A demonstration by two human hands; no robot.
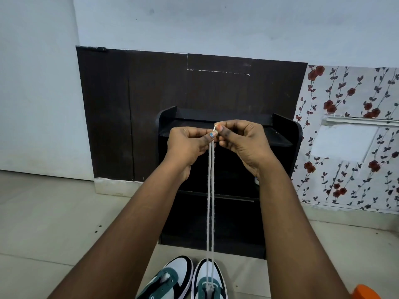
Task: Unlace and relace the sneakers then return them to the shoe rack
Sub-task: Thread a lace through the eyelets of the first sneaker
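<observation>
Both sneakers cut off by bottom edge: left sneaker [170, 279], right sneaker [208, 281]. Lace [211, 190], both strands, runs taut up from right sneaker. Left hand [190, 143] and right hand [241, 141] pinch lace ends together. Shoe rack [280, 134] behind, shelves dark, contents unclear.

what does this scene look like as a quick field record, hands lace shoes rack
left hand: pinches the lace ends, grip at chest height
right hand: pinches the same ends beside it
lace: white, two strands drawn taut and even, running down to the right sneaker
right sneaker: on the floor, lace through its lowest eyelets only
left sneaker: beside it, no lace visible
shoe rack: black, against the wall, visible shelves hold no shoes
stage: relacing just begun
</observation>
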